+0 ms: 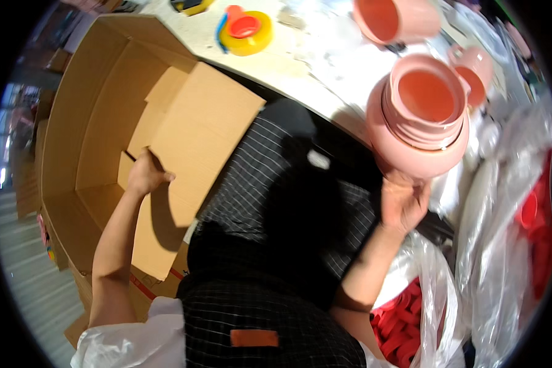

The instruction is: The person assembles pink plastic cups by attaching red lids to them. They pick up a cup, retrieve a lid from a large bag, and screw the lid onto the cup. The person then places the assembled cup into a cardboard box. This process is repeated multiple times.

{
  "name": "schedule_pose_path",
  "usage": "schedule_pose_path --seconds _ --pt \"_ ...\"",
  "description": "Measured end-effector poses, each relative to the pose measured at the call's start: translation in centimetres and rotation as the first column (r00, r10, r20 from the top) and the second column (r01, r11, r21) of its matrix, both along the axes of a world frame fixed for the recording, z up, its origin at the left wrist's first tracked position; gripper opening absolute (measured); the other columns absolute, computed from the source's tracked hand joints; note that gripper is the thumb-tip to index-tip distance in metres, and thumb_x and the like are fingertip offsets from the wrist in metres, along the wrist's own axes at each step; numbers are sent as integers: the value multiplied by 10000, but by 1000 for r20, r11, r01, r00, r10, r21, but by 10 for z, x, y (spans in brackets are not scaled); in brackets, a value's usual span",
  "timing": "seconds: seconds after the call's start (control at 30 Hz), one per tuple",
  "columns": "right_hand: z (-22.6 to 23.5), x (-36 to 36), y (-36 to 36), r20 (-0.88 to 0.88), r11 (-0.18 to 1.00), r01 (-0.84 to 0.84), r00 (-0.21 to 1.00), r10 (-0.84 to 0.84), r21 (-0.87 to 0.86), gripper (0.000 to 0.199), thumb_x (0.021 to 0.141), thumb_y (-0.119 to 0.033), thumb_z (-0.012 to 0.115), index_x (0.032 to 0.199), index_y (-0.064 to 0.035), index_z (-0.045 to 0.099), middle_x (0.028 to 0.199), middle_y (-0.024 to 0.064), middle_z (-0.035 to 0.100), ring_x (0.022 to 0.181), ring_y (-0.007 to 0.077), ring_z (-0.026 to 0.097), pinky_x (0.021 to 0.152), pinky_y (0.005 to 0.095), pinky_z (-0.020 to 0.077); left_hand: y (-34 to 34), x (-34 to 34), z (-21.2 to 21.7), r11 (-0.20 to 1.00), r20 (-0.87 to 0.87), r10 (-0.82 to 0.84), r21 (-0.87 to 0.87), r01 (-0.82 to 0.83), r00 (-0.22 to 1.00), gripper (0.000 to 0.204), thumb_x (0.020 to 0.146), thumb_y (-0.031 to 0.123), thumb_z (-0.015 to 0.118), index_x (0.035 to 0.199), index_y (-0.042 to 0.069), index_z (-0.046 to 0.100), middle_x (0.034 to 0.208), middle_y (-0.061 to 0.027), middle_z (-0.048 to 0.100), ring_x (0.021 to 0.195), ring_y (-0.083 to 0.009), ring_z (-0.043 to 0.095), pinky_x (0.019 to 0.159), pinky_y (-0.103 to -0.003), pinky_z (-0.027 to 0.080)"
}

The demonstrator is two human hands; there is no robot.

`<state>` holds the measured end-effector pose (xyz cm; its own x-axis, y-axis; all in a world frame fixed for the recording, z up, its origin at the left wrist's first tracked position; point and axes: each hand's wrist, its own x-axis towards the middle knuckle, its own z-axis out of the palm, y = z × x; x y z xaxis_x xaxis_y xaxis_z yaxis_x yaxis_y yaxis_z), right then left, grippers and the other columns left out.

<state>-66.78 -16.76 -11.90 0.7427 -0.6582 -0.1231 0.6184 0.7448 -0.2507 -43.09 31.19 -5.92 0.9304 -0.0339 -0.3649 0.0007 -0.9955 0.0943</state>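
While the table (288,70) lies ahead of me, the open cardboard box (104,116) stands by its near edge, my left hand (146,174) at a flap (196,129) (gripping or not, I cannot tell); over that edge my right hand (403,203) grips the pink pot (414,150) from below.

Bright light falls across a pale workbench (276,69) on the far side; grey, striped flooring (27,264) stretches at left.
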Motion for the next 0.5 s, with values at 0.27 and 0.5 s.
schedule_pose_path --seconds 0.27,0.5 --pt "-11 6 24 -157 992 -44 987 25 -118 514 1032 -232 504 1481 -10 389 1533 150 431 1415 324 405 1171 565 291 36 2 -68 987 377 -12 152 -49 926 593 703 314 875 1075 60 491 993 -184 666 927 -386 647 740 -473 531" --pt "-1 4 32 -337 980 -66 941 -1 -187 433 1028 -255 487 1369 12 505 1387 163 572 1283 273 549 1072 448 445 3 -12 -60 993 434 -72 -56 107 898 658 705 313 883 1225 50 577 967 -184 680 905 -391 654 765 -454 537"
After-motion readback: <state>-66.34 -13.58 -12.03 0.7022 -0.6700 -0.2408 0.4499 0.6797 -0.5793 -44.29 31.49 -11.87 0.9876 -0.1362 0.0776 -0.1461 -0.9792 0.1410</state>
